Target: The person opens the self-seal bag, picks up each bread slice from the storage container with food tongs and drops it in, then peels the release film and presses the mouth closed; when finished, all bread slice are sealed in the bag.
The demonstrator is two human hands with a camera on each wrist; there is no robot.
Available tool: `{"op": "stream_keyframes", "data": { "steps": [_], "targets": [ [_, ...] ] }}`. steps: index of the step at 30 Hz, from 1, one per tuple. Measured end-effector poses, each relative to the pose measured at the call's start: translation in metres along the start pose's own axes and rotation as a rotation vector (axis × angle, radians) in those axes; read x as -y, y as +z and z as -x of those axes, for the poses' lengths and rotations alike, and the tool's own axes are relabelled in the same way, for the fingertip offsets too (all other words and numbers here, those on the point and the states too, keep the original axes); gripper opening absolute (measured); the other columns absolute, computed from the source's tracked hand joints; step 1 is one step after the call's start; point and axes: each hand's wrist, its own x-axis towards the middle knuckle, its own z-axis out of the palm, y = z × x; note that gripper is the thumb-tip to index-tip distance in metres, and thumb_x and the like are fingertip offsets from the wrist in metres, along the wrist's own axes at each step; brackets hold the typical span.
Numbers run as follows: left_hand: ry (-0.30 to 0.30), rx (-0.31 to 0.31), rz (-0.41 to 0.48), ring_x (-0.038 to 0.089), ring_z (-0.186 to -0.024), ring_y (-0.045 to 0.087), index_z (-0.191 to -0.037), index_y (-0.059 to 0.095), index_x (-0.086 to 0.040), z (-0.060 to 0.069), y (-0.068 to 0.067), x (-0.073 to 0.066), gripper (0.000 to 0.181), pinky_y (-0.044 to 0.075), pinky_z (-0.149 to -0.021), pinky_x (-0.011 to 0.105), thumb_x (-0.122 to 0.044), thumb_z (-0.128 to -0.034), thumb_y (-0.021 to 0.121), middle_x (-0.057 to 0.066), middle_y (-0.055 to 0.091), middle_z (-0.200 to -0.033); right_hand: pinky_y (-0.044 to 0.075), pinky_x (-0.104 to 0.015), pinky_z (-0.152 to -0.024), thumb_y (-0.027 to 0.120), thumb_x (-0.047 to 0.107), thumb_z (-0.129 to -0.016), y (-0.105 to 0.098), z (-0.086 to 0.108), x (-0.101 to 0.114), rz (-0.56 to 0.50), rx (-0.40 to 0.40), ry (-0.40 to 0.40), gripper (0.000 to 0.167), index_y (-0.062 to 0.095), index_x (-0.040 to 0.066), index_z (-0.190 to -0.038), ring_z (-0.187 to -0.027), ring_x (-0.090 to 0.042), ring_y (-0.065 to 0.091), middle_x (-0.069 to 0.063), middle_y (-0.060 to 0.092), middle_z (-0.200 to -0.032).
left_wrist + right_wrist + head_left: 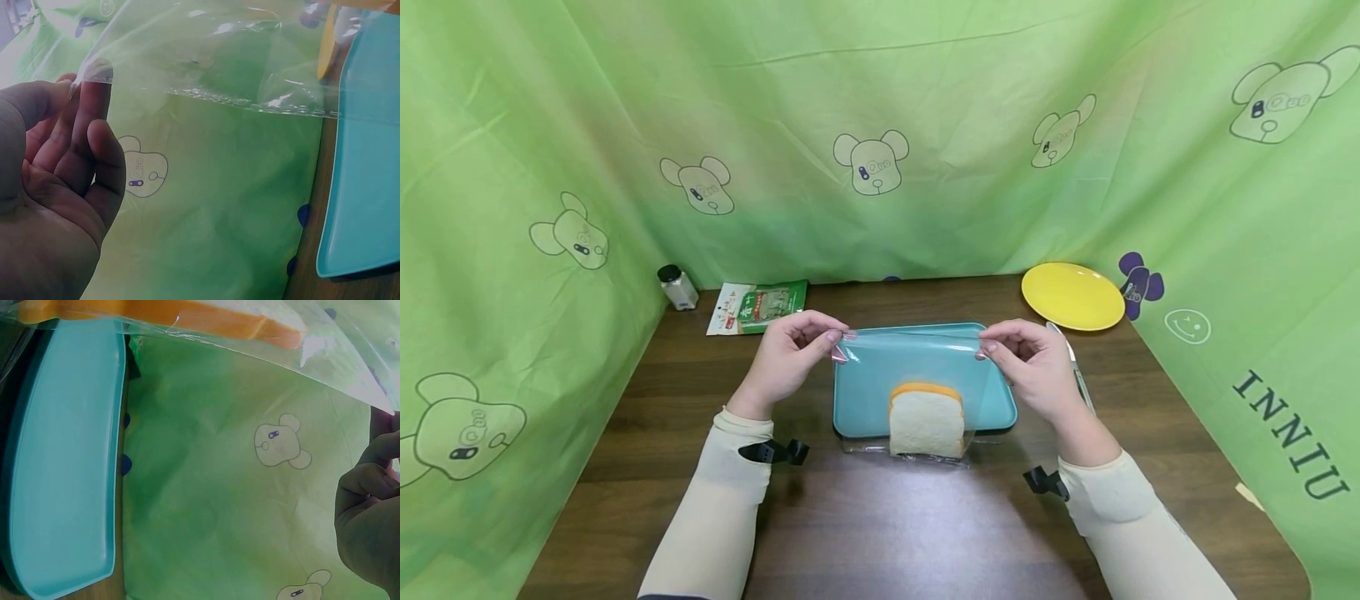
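A clear plastic bag (868,358) hangs stretched between both hands, with a slice of bread (927,425) at its lower part; the bread has a white face and an orange crust. My left hand (790,354) pinches the bag's upper left corner between thumb and fingers. At the upper right corner, my right hand (1036,367) pinches the film too. Behind and below the bag lies a light blue tray (1010,412). The left wrist view shows the film (212,69) running from the thumb; the right wrist view shows the orange crust (212,319) through plastic.
Toward the back right stands a yellow plate (1072,296), with a knife-like white-handled thing (1078,375) partly hidden by the right hand. A green and white packet (758,308) and a black-lidded jar (677,288) are at the back left. Green curtain (880,225) surrounds the wooden table (880,533).
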Motion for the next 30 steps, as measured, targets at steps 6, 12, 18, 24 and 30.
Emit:
{"op": "stream_keyframes", "data": {
  "steps": [6, 12, 18, 24, 30],
  "targets": [
    [0.028, 0.005, 0.012, 0.022, -0.079, 0.074, -0.115, 0.071, 0.010, 0.0004, 0.0002, -0.0001, 0.016, 0.062, -0.074, 0.036, 0.003, -0.1021, 0.064, 0.020, 0.076, -0.097, 0.041, -0.021, -0.047, 0.060, -0.022, -0.093, -0.0018, 0.0003, -0.0011, -0.041, 0.016, -0.010, 0.013, 0.068, -0.017, -0.102, -0.056, -0.013, 0.056, -0.009, 0.073, -0.082],
    [0.080, 0.044, 0.050, 0.024, -0.080, 0.072, -0.114, 0.068, 0.018, 0.0003, -0.0013, 0.0025, 0.017, 0.062, -0.076, 0.037, 0.008, -0.1014, 0.061, 0.020, 0.075, -0.097, 0.033, -0.026, -0.040, 0.059, -0.021, -0.094, -0.0035, 0.0004, -0.0021, -0.051, 0.040, -0.021, 0.016, 0.070, -0.013, -0.102, -0.050, -0.014, 0.045, -0.008, 0.072, -0.085],
    [0.091, 0.056, 0.056, 0.025, -0.086, 0.072, -0.110, 0.074, 0.011, 0.0011, -0.0033, 0.0046, 0.019, 0.062, -0.079, 0.038, 0.012, -0.0998, 0.058, 0.020, 0.074, -0.104, 0.035, -0.025, -0.039, 0.055, -0.027, -0.091, -0.0039, 0.0011, -0.0033, -0.061, 0.048, -0.028, 0.023, 0.070, -0.013, -0.100, -0.050, -0.012, 0.046, -0.008, 0.072, -0.086],
    [0.067, 0.019, -0.048, 0.021, -0.092, 0.071, -0.106, 0.077, 0.003, 0.0025, -0.0042, 0.0022, 0.025, 0.059, -0.077, 0.031, 0.015, -0.0963, 0.058, 0.015, 0.075, -0.106, 0.034, -0.028, -0.037, 0.052, -0.030, -0.089, -0.0027, 0.0004, -0.0019, -0.088, 0.082, -0.064, 0.026, 0.070, -0.014, -0.100, -0.048, -0.013, 0.046, -0.012, 0.071, -0.088],
    [0.061, 0.020, -0.053, 0.019, -0.091, 0.071, -0.107, 0.076, 0.005, 0.0038, -0.0049, -0.0011, 0.024, 0.059, -0.077, 0.029, 0.016, -0.0964, 0.058, 0.015, 0.075, -0.107, 0.036, -0.028, -0.038, 0.055, -0.028, -0.088, -0.0030, 0.0016, 0.0005, -0.075, 0.092, -0.060, 0.025, 0.071, -0.013, -0.100, -0.050, -0.013, 0.047, -0.012, 0.072, -0.094]
  ]
}}
